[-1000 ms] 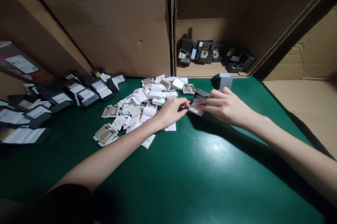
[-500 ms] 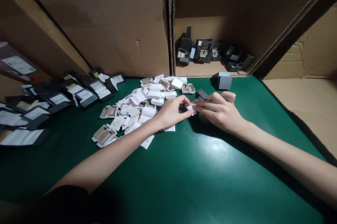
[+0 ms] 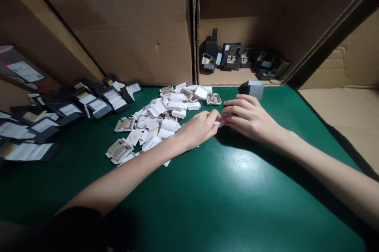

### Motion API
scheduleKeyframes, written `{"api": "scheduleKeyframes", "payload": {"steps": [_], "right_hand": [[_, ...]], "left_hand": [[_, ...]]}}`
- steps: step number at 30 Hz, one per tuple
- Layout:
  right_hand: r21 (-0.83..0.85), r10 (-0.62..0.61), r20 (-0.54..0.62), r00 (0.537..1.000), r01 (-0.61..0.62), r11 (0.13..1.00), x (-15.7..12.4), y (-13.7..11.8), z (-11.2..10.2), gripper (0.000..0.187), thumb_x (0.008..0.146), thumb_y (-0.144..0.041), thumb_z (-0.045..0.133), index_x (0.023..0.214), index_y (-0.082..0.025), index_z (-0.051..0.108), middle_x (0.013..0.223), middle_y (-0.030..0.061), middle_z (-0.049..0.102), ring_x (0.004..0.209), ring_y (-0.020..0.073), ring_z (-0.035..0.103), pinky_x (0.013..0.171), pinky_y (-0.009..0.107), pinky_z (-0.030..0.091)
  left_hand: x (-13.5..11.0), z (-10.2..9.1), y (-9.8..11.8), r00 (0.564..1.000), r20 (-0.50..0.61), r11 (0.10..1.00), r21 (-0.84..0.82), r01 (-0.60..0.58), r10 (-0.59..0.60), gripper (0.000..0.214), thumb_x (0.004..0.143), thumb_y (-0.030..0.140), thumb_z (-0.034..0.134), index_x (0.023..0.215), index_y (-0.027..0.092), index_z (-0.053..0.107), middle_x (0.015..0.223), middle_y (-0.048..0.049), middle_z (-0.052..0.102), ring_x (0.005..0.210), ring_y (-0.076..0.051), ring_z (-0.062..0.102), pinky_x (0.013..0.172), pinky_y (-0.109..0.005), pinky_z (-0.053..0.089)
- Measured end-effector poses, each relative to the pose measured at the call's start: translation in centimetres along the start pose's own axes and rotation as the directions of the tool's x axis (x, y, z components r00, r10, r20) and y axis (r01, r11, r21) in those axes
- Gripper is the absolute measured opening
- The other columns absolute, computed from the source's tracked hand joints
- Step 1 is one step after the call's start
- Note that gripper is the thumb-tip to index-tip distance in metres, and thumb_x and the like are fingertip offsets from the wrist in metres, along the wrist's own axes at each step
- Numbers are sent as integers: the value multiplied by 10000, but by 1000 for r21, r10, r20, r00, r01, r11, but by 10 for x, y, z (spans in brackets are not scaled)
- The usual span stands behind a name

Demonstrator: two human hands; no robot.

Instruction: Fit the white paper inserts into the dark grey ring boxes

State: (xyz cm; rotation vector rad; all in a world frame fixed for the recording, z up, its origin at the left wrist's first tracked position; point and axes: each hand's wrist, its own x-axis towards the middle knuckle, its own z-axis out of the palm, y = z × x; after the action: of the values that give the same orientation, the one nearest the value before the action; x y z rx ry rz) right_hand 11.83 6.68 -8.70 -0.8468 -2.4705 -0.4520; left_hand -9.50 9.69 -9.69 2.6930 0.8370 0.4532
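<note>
Crowded fingertips, loose paper and a box within knocking reach

Far to the left of the left hand, we see dark boxes (image 3: 102, 112) leaning on one another, white paper showing in several. They look tightly bunched, so a nudge to one could tip its neighbours.

Nearer, just left of the left hand, lies a loose pile of white papers (image 3: 158, 108) with opened card trays (image 3: 120, 149) at its edge. The left forearm crosses over the pile's near side; if that elbow drops or swings, we could drag scraps across the green table (image 3: 207, 196).

The left hand (image 3: 201, 127) pinches a small white piece (image 3: 218, 123) between thumb and fingers, right at its tips and between the two hands. We see only a sliver, so a bad angle or a crease could pass unnoticed. A hard squeeze could crumple it; a loose one could let it slip.

The right hand (image 3: 248, 120) meets the piece from the other side, fingers stretched and spread; whether they grip it, we cannot tell. Just beyond its knuckles stands a grey box (image 3: 255, 89), which a careless lift could knock over. Farther behind, more dark boxes sit open in a carton (image 3: 216, 78), seemingly out of harm's way.
</note>
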Motion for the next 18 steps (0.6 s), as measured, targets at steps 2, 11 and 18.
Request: {"api": "scheduleKeyframes", "payload": {"steps": [2,11,18], "right_hand": [[44,-14,-39,999,16,999,1,0,4,111,904,-200,539,853,-204,637,968,43,694,1075,213,574,981,457,432],[42,-27,-153,988,34,999,-4,-7,16,66,859,-141,586,801,-163,606,881,84,676,1090,261,549,896,437,525],[53,-9,-178,984,18,998,-6,-7,19,59,853,-144,597,803,-175,599,880,67,679,1076,245,547,931,464,524]], "left_hand": [[-1,1,0,1000,5,998,64,-20,19,92,941,183,419,1017,145,455,995,-103,597,958,-224,609,787,-310,490],[-2,2,14,999,-31,969,248,-11,20,107,859,87,494,931,145,440,903,-71,606,849,-201,617,658,-262,493],[-1,5,10,997,-60,972,235,-24,40,91,874,148,525,927,144,451,888,-63,627,836,-205,638,670,-270,512]]}}
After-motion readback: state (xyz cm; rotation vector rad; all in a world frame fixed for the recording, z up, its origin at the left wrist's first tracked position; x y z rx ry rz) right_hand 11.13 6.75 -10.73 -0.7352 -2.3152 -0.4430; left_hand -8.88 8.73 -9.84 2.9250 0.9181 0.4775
